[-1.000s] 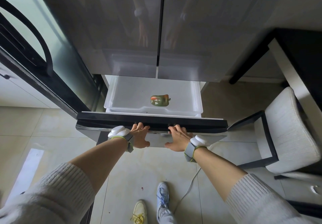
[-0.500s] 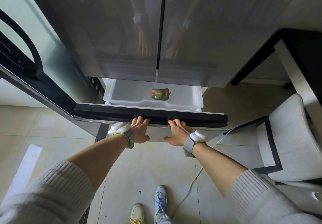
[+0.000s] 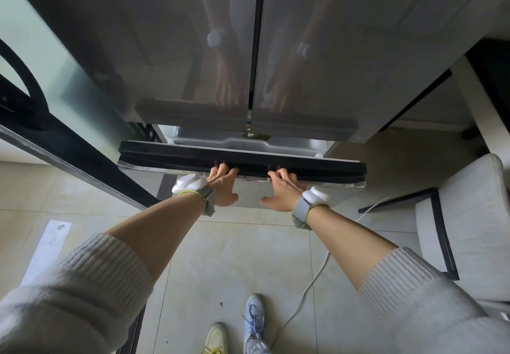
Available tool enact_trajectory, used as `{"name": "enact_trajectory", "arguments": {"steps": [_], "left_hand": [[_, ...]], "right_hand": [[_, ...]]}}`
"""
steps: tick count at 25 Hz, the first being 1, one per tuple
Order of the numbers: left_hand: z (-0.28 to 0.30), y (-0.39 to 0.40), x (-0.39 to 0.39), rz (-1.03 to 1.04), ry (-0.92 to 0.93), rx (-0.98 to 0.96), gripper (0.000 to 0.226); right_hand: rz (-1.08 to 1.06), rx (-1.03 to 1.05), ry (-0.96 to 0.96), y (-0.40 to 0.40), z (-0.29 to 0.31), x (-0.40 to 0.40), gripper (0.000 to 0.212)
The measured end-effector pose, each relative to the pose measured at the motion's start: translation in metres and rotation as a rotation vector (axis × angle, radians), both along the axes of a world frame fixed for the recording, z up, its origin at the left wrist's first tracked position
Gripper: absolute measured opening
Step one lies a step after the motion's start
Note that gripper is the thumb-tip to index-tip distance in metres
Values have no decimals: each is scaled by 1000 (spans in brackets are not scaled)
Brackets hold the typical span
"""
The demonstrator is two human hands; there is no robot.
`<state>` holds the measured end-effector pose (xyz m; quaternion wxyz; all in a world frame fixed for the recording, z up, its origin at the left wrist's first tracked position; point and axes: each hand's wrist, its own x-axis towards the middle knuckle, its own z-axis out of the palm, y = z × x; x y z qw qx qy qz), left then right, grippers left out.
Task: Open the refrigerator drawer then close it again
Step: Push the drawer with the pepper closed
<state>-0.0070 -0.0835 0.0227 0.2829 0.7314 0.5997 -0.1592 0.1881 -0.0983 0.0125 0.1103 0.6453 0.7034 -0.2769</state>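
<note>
2 hands on the refrigerator drawer (image 3: pixel 289 198), which I see standing only slightly out beneath the doors (image 3: pixel 317 50). Left hand (image 3: pixel 224 188) and right hand (image 3: pixel 284 191): arms outstretched, fingers hooked together over the dark top edge, thumbs splayed against the front panel.

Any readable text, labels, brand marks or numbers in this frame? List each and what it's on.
None readable.
Refrigerator doors: no logo or lettering, only reflections.
Drawer front: no label visible.
White wrist devices: no markings I can make out.
Shoes: no legible print.
Both hands, left hand and right hand, grip the drawer's top edge; nothing written there.
</note>
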Motion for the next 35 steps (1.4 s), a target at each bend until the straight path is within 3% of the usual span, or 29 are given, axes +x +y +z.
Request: {"name": "enact_trajectory", "arguments": {"steps": [5,16,25,35], "left_hand": [[-7,29,-1,2,12,36,84],[-10,80,10,22,30,-29,96],[-9,83,20,41,22,-36,97],[-8,81,10,70,-62,-49,94]], "right_hand": [[-12,30,-15,29,-8,-1,63],[-8,39,-35,83,-18,7,99],[12,24,-47,95,-22,10,109],[8,1,-22,87,-12,9,106]]}}
